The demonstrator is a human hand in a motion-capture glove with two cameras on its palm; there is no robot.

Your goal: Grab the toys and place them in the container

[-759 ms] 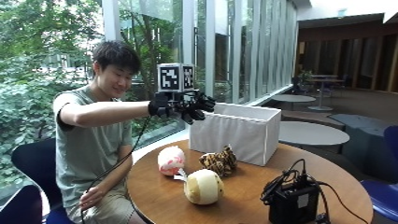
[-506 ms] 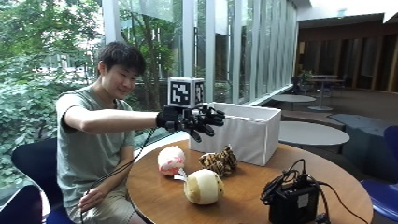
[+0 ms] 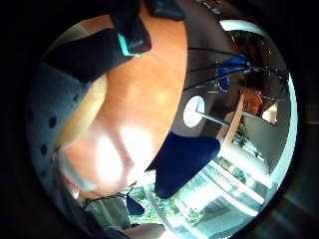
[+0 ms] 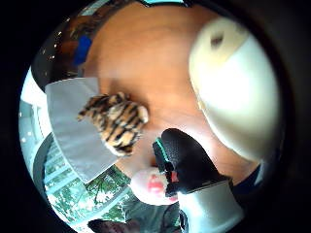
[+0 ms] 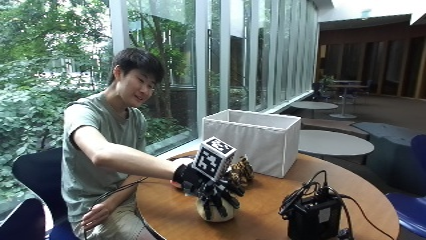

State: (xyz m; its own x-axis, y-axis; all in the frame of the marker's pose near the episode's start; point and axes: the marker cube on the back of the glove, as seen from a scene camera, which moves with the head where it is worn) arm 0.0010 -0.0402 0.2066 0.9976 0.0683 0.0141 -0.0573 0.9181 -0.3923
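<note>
Outside view: a person sits at a round wooden tabletop (image 5: 266,205) with the gloved right hand (image 5: 214,192) lowered over one cream round toy (image 5: 217,210), its fingers (image 5: 221,200) spread and draped down across the toy's top and sides; whether they actually clasp it cannot be told here. One striped tiger toy (image 5: 242,170) lies just behind the hand, close to the front wall of the single white fabric container (image 5: 256,140), which stands open-topped toward the window side of the tabletop; what is inside it cannot be seen from this angle. One black device with cables (image 5: 313,217) sits near the table's edge, well apart from the toys. Right thumb side palm view: three toys can be counted on the wood, the cream round toy (image 4: 238,92) large and close to the palm, the tiger toy (image 4: 116,121) lying against the container's grey-white wall (image 4: 73,131), and one pink toy (image 4: 148,187) partly hidden behind a black gloved finger (image 4: 184,160). Right little finger side palm view: the tan curve of the cream round toy (image 3: 82,117) shows beside the glove, with bare tabletop (image 3: 144,99) beyond it and one blue chair (image 3: 184,159) past the table's rim.
</note>
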